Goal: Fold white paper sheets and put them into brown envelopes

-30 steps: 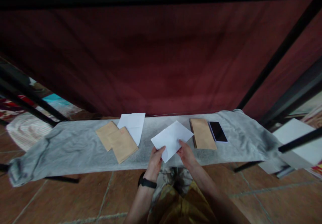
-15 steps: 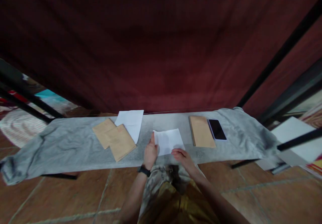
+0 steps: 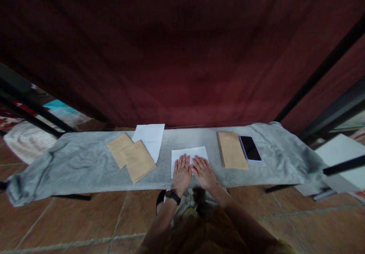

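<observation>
A folded sheet of white paper (image 3: 189, 151) lies flat on the grey cloth at the near middle of the bench. My left hand (image 3: 181, 173) rests palm down on its left half, fingers stretched out and open. Beside it, my right hand (image 3: 204, 172) presses flat on the right half, also open, the thumbs almost touching. Both hands cover much of the paper's near part. To the left are two overlapping brown envelopes (image 3: 139, 161), partly over another white sheet (image 3: 149, 138). On the right lies a stack of brown envelopes (image 3: 232, 150).
A dark-screened phone (image 3: 250, 148) lies right of the envelope stack. The grey cloth (image 3: 85, 162) covers the narrow bench and is rumpled at both ends. Behind stands a dark red panel (image 3: 182, 67). A white box (image 3: 340, 159) is at the far right, near black metal bars.
The white paper was held up at an angle in both hands, then lowered onto the cloth and squared. Both hands have released their grip and now lie flat on it.
</observation>
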`<state>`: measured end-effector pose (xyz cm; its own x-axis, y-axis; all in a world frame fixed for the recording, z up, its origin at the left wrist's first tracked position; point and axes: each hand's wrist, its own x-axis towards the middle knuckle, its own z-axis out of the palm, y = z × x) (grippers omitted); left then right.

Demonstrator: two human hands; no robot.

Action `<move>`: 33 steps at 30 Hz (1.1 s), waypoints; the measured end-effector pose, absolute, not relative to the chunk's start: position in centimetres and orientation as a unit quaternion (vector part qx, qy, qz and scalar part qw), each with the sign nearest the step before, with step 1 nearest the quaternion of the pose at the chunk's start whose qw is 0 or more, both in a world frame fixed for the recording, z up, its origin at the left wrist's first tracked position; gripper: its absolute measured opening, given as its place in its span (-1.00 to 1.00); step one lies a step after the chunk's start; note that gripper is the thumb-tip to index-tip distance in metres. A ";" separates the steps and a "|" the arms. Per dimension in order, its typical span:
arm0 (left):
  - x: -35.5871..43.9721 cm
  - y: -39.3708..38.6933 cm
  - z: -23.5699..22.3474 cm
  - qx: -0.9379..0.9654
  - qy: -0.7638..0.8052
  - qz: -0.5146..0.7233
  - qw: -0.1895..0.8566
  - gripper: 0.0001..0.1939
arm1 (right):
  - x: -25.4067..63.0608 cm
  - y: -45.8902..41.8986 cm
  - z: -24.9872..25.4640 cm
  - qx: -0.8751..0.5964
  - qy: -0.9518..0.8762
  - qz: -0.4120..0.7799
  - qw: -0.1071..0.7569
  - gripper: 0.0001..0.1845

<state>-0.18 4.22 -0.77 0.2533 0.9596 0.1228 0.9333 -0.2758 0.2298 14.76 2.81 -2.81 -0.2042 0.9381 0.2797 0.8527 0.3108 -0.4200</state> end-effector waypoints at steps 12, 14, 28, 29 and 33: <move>-3.0 4.0 -1.1 0.721 0.670 0.176 0.032 -0.38 | 17.8 1.8 -4.0 -0.636 -0.707 0.093 0.296 -0.40; -3.5 4.1 -1.3 0.708 0.683 0.178 0.025 -0.39 | 18.0 1.6 -4.1 -0.639 -0.705 0.090 0.296 -0.38; 5.3 7.0 -0.6 0.783 0.583 0.168 0.135 -0.37 | 17.6 1.1 -3.2 -0.643 -0.696 0.103 0.302 -0.41; 5.6 7.2 -0.6 0.784 0.583 0.161 0.137 -0.37 | 17.6 1.1 -3.1 -0.643 -0.697 0.104 0.299 -0.41; 4.8 8.0 -0.9 0.782 0.590 0.161 0.117 -0.36 | 17.6 1.1 -2.9 -0.646 -0.695 0.101 0.298 -0.39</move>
<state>4.81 7.95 -0.91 0.2516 0.9610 0.1143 0.8854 -0.2763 0.3737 17.62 1.06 -2.92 0.0124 0.9585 0.2848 0.8384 0.1452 -0.5253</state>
